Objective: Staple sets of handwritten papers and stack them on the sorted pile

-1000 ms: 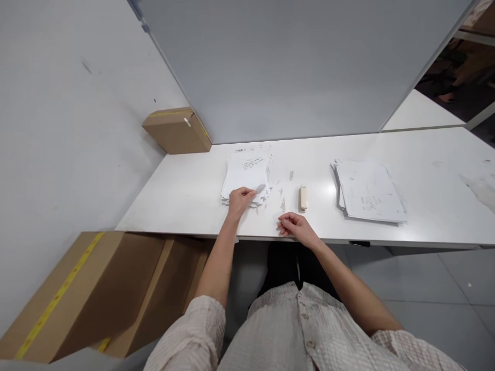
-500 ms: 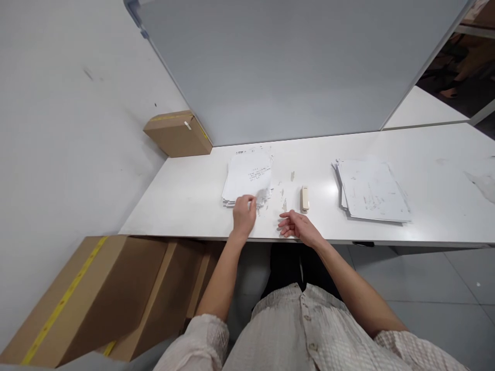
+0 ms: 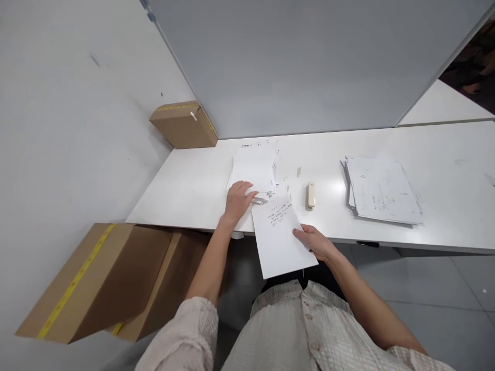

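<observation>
My right hand [image 3: 315, 241] grips the right edge of a sheet of paper [image 3: 284, 250], thumb on top and fingers underneath. Handwriting shows near the top of this sheet, which tilts over the table's front edge. At the near edge of the left paper stack [image 3: 253, 165], my left hand [image 3: 237, 202] has its fingers over the top sheet and its thumb by the edge, closed on that sheet's lower left part. The top sheet looks blank. A cream stapler [image 3: 311, 196] lies right of the held sheet, touched by neither hand.
A second paper stack [image 3: 381, 190] lies to the right on the white table [image 3: 185, 190]. Behind rises a grey partition panel [image 3: 301, 67]. One cardboard box [image 3: 185, 126] sits in the back left corner; larger cardboard boxes [image 3: 112, 278] stand below the table's left side.
The handwritten sheet has come off the left stack toward my body and is now in my right hand. My left hand has closed on the stack's top sheet. The view has shifted slightly.
</observation>
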### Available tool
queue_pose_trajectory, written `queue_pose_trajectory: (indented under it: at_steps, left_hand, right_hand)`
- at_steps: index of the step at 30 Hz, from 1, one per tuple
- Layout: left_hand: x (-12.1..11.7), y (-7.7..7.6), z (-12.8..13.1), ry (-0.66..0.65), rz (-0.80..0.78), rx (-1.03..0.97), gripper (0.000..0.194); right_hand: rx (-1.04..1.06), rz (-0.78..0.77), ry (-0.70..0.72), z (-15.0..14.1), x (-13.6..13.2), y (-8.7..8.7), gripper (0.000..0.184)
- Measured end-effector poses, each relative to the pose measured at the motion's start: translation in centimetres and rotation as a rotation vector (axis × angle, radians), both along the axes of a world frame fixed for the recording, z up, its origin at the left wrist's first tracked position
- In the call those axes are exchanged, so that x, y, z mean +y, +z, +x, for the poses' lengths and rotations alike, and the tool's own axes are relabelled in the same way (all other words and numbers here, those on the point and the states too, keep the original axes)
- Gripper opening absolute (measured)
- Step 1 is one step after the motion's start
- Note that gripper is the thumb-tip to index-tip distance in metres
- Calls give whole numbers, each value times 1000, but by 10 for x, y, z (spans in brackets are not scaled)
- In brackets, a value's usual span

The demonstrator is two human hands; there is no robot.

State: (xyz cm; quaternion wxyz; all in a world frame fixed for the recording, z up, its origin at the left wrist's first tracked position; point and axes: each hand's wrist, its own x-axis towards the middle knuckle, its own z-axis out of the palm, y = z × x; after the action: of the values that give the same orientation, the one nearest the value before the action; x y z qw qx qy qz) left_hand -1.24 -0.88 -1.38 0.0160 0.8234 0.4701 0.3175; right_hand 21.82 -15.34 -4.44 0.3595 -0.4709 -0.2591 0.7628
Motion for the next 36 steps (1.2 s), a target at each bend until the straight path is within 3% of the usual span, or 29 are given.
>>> queue_pose_trajectory:
  at_steps: [2,5,8,15,20,22,24,28,31,34,36]
  left_hand:
    - [19,-4,-7,-49,-57,98,30]
    - [30,-8,-10,-88,-159,162,28]
    - [32,-8,-10,-98,-198,144,21]
    - [28,-7,-7,-178,-131,169,25]
    - [15,-4,1,25,-93,-25,20]
    - [1,2,4,84,-74,-139,17]
    - [-23,9,8,52,-61,-184,14]
    - [-86,16,18,-228,-72,-112,11]
    - [-130,11,28,-404,-143,2,13]
    - [-157,2,36,-457,-199,96,15]
    - [-165,0,38,-477,-202,116,15]
  right_hand:
    - [11,-17,4,2,-12,-1,27]
    - [31,-45,-25,4,-22,-3,30]
    - [33,-49,-36,5,-26,-3,30]
    - [22,-41,-43,-1,-23,-3,27]
    - [51,-57,-64,-3,-22,1,26]
    - [66,-72,-97,-3,-21,3,24]
    - [66,-102,-153,-4,-20,3,22]
    - [74,-161,-269,-5,-17,-2,23]
    - [90,-171,-314,-6,-15,-7,33]
    - [92,-115,-296,-8,-16,-8,43]
    - [73,-46,-276,-9,-18,-7,40]
